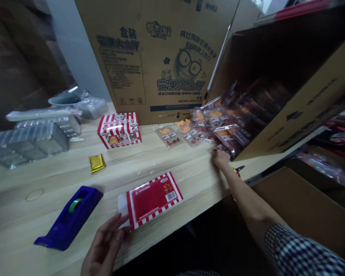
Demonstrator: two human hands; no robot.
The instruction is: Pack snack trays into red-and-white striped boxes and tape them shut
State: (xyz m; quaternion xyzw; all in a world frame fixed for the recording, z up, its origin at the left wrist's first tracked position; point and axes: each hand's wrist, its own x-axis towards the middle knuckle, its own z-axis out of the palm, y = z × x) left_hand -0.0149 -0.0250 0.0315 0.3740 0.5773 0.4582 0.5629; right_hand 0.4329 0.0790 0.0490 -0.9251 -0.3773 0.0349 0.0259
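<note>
A red-and-white striped carton (153, 199) lies on the table with a barcode on its upper face and a white flap at its left end. My left hand (107, 241) grips its near left corner between thumb and fingers. Farther right, my right hand (220, 158) reaches to the edge of a heap of clear plastic snack packs (225, 128) spilling from a tipped cardboard box (299, 96). Its fingers are curled and slightly blurred, and what they hold is hidden. A few more packs (168, 137) lie left of the heap.
A blue tape dispenser (70, 218), a gold sachet (97, 163) and an upright striped snack box (120, 130) stand on the left. Clear plastic trays (31, 142) sit behind them. Scissors (238, 169) lie by the right forearm. A large carton (158, 61) blocks the back; an open box (301, 199) is lower right.
</note>
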